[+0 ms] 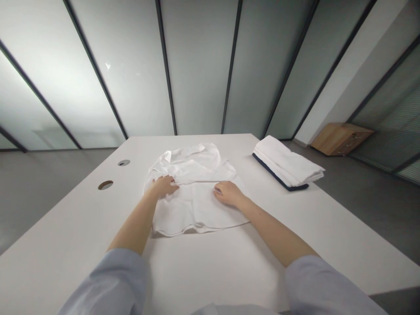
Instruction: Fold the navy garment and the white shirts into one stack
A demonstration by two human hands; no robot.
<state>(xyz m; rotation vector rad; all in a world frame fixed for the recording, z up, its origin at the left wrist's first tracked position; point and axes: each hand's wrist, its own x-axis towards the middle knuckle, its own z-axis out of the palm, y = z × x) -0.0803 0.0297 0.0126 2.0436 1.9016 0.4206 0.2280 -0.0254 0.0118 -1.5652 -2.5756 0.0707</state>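
- Pale blue sleeves (105,280) fill the bottom corners, with bare forearms reaching from them across the white worktop (210,275)
- Left hand (163,186): grip closed down onto a folded edge of the white shirt (193,210), cloth gathered under the curled fingers
- Right hand (228,194): grip half curled and resting on the shirt; at this angle it is hard to tell whether it pinches any cloth
- Shirt lies flat under and between both grips, its bunched collar end beyond them, its hem nearer the camera
- Well right of the right grip: a folded white stack (285,162) with a navy edge, on the worktop
- Left of the left grip: two round grommet holes (114,173) near the worktop's edge
- Far beyond the right grip: a wooden cabinet (341,139) on the grey floor (377,205), beside frosted glass partitions (197,65)
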